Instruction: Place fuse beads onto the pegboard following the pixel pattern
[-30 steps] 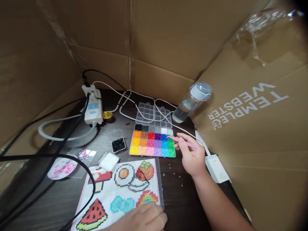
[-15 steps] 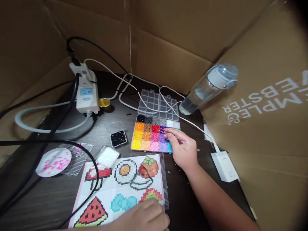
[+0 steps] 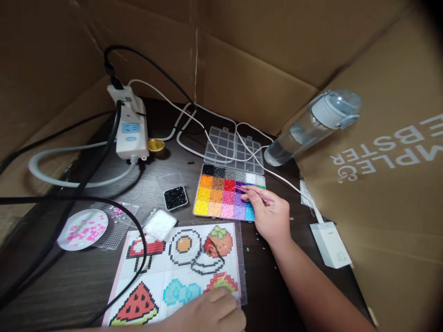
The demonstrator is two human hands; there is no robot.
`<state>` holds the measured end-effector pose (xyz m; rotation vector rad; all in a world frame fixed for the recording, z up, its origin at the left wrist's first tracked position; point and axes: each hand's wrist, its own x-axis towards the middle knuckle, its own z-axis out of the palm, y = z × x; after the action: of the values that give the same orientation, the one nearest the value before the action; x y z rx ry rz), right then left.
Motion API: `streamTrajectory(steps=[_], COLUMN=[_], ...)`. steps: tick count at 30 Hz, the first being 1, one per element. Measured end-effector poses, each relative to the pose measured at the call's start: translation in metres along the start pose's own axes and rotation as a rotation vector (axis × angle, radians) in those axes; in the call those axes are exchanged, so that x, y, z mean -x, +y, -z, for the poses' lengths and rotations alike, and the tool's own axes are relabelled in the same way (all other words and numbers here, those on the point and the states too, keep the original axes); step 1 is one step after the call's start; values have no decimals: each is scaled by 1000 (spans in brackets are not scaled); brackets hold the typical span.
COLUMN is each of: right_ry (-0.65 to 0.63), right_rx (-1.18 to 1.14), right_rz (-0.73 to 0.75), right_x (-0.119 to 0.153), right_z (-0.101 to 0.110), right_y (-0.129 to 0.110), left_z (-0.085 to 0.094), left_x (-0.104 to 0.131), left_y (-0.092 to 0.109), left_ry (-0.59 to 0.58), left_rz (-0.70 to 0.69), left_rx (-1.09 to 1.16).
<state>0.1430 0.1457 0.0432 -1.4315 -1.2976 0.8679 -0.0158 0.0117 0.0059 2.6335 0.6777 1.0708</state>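
My right hand (image 3: 272,214) is closed on pink tweezers (image 3: 258,192), whose tips are over the red and purple compartments of the bead box (image 3: 216,196). The box's clear lid (image 3: 233,150) lies open behind it. My left hand (image 3: 211,311) rests at the lower edge on the pattern sheet (image 3: 166,272), fingers curled; whether it holds anything is hidden. The sheet shows pixel pictures under a clear pegboard (image 3: 244,276). Dark bead outlines are around the egg and bowl pictures. A small box of black beads (image 3: 175,198) and one of white beads (image 3: 159,224) are beside the sheet.
A white dish with pink beads (image 3: 83,229) is at left, by another pegboard (image 3: 119,221). A power strip (image 3: 131,138), black cable (image 3: 117,203), gold cup (image 3: 155,145), water bottle (image 3: 311,127) and white charger (image 3: 330,244) surround the work. Cardboard walls (image 3: 256,74) enclose the table.
The whole view has shifted, so most things appear slightly further right. My right hand still holds the tweezers over the bead box, and my left hand stays on the sheet.
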Motion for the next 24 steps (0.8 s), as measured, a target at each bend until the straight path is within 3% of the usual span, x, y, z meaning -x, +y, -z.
streamTrajectory(steps=[24], right_ry=[4], right_rx=[-40], right_rz=[-14], right_x=[-3], right_z=[1], right_y=[2], left_z=[2], left_x=[-1], left_y=[-2], left_ry=[-31], left_rz=[-40], left_rx=[-18])
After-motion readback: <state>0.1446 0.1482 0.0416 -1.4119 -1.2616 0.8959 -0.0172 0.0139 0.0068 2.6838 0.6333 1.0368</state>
